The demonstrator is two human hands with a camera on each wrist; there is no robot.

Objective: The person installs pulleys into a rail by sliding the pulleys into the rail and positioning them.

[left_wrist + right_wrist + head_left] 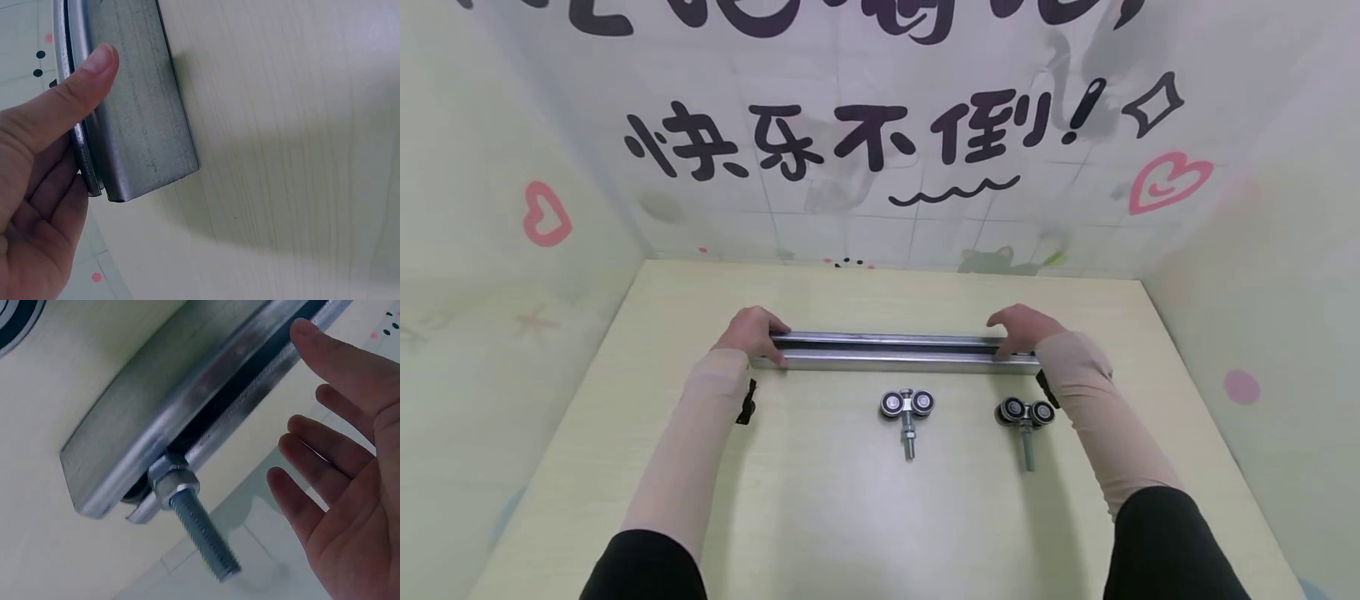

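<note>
A metal channel rail (887,364) with a slot along its top lies crosswise on the table. My left hand (751,332) grips its left end; in the left wrist view, the thumb (94,69) is on the outer wall and the fingers curl behind. At the right end my right hand (1026,327) is spread, its thumb over the slot and the other fingers loose beyond the rail. A threaded bolt with nuts (203,528) sticks out of the slot near that end; whatever it is fixed to inside is hidden.
Two roller trolleys, the middle one (892,405) and the right one (1013,409), lie on the pale wooden table (820,500) in front of the rail, bolts pointing nearer me. A printed wall covering (865,242) rises behind the table, with walls on both sides.
</note>
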